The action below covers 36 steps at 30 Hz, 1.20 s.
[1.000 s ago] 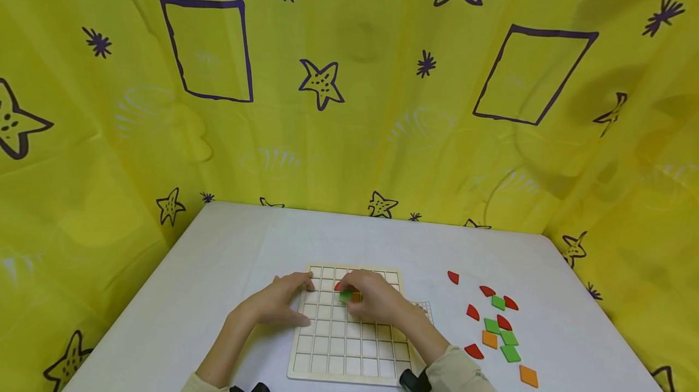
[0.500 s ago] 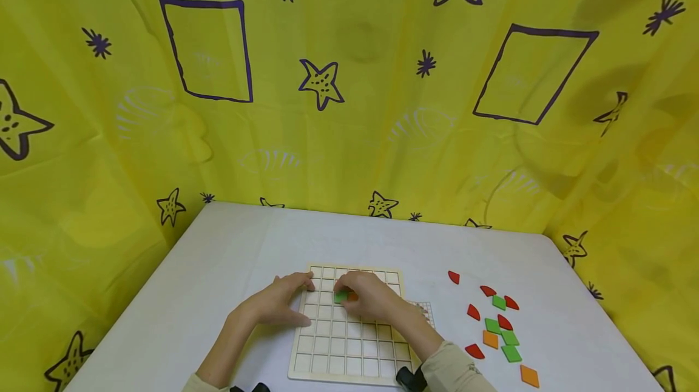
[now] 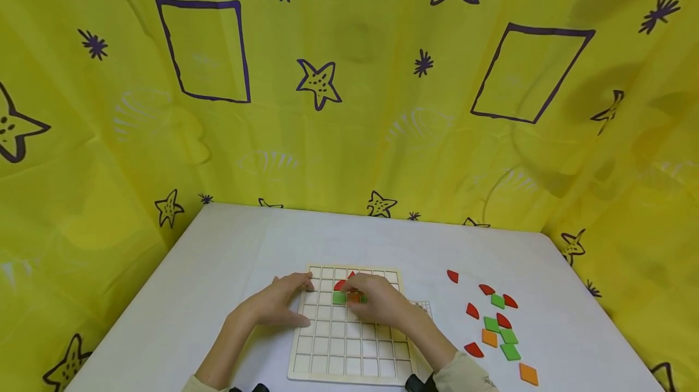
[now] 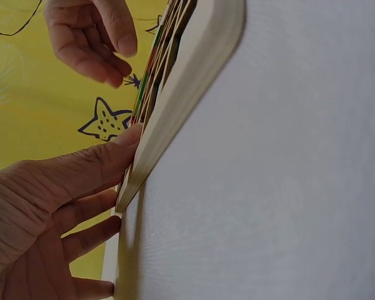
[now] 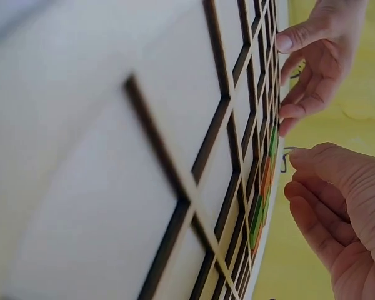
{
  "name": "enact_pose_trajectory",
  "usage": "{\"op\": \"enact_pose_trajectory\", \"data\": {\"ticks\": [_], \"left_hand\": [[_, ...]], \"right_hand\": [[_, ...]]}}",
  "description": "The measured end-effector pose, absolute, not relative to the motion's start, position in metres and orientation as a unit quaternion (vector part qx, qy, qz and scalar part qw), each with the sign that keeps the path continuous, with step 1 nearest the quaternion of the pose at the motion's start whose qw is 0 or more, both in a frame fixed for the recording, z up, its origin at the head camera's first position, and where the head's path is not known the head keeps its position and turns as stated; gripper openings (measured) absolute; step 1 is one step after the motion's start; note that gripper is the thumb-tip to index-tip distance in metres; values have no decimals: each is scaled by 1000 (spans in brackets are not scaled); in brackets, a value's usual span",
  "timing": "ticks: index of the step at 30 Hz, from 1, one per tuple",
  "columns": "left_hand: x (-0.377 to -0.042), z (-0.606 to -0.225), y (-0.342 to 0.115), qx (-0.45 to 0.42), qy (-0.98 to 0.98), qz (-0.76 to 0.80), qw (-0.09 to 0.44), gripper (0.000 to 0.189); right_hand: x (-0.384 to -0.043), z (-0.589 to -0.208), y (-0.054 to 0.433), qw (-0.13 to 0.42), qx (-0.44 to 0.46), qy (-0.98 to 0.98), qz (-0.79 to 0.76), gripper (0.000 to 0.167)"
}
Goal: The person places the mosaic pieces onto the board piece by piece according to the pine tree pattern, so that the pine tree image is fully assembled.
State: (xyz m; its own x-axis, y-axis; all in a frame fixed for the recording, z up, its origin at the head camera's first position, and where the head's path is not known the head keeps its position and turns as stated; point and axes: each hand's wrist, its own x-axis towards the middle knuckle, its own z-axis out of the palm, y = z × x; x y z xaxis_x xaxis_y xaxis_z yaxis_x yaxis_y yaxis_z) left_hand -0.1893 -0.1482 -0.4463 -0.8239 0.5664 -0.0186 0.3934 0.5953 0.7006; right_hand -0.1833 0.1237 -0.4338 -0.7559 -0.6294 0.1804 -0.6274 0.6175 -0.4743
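"What colours do we see?"
"We see a white table (image 3: 246, 240) bearing a pale wooden board (image 3: 322, 343) with a grid pattern."
"And near the table's right edge?"
"Red wedges (image 3: 474, 350), green tiles (image 3: 510, 352) and orange tiles (image 3: 528, 374); we spot all three colours on the board too."
"Past the far edge we have a yellow curtain (image 3: 360, 149) with dark purple stars (image 3: 320, 84)."

The head view looks down and far from the near side; both wrist views, close and tilted, share the grid board (image 3: 337, 347).
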Motion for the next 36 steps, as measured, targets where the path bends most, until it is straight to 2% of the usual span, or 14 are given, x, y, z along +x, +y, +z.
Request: {"op": "enact_pose_trajectory", "data": {"ticks": [14,24,36], "left_hand": [[-189,-447,-148,267,887,359,119,48],[-189,-444,-147,259,890,356,119,47],[-190,-445,-147,262,890,352,121,48]], "right_hand": [[-154,-435,172,-11,-283,912,-297,19],[-145,-438,204,-29,-223,930,-290,19],[-134,-440,253,-117,-219,928,-279,23]]}}
